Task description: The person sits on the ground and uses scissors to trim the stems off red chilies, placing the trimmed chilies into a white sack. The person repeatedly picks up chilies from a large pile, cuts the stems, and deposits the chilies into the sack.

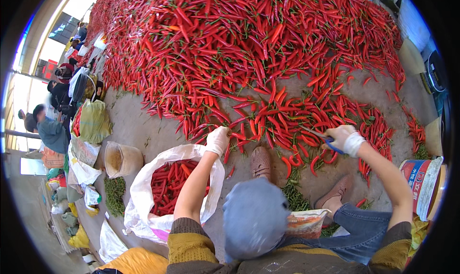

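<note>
My left hand (217, 141), in a thin whitish glove, is closed beside the far rim of a white woven sack (142, 189). Red chili peppers (239, 135) project from its fingertips, though their stems are hidden in the grip. Inside the sack lie many stemless-looking red chilies (169, 187). My right hand (339, 136), also gloved, grips blue-handled scissors (333, 144); their blades point left over a loose spread of stemmed chilies (287, 117). Beyond both hands rises a large heap of red chilies (215, 40).
Cut green stems (295, 193) lie between my shoes, with another pile (115, 195) left of the sack. A translucent plastic bucket (124, 159) stands nearby. At right is a paint bucket (418, 184) bearing writing. Several people (52, 130) sit along the left beside a filled green sack (95, 121).
</note>
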The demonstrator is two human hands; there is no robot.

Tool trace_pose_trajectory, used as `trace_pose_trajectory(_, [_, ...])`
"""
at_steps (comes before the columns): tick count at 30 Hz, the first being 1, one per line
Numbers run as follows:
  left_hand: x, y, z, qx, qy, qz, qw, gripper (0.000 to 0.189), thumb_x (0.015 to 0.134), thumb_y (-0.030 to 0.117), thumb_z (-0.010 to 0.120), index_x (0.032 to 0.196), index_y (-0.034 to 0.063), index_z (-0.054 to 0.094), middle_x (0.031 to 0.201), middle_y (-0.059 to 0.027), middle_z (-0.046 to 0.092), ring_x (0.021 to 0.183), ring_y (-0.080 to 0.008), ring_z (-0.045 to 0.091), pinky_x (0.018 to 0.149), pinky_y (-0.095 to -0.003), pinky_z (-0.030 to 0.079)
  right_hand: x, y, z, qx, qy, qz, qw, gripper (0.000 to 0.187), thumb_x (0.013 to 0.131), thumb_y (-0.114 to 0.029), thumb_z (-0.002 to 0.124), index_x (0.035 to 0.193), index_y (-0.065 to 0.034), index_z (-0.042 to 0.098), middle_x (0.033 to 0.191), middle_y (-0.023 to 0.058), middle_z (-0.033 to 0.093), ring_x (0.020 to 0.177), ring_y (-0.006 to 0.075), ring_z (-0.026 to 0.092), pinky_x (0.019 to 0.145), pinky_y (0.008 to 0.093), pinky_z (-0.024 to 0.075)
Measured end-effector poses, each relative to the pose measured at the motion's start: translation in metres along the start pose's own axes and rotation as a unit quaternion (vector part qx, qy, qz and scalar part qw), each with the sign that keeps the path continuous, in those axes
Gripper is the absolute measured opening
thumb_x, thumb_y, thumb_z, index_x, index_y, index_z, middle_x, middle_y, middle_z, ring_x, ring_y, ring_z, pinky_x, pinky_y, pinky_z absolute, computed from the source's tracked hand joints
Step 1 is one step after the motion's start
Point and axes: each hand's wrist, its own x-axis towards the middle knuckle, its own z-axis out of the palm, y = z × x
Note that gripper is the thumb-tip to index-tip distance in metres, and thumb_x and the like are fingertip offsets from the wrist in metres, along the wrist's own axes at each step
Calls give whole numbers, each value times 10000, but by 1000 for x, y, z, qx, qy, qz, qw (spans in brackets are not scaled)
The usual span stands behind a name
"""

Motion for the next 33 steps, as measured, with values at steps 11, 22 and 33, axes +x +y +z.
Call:
trace_pose_trajectory(11, [18, -6, 74, 115, 8, 108, 987, 266, 795, 265, 714, 954, 77, 615, 915, -147, 619, 896, -329, 642, 720, -461, 523, 114, -52, 126, 262, 66, 31, 962, 568, 819, -617, 648, 1114, -133, 691, 874, 156, 716, 835, 346, 692, 755, 450, 532])
trace_pose_trajectory(22, [83, -10, 71, -179, 107, -247, 946, 474, 758, 426, 717, 987, 14, 672, 923, -243, 694, 924, -429, 658, 803, -469, 516, 99, -56, 141, 400, 121, 85, 904, 461, 816, -431, 750, 1107, -78, 692, 943, 120, 729, 837, 328, 695, 736, 409, 536])
trace_pose_trajectory(33, [89, 39, 77, -452, 83, -219, 861, 347, 748, 163, 747, 1056, 18, 680, 979, -123, 715, 881, -246, 668, 828, -345, 510, 86, -71, 164, 415, 142, 84, 895, 427, 803, -250, 815, 1134, -20, 675, 908, 93, 738, 721, 128, 701, 654, 298, 534])
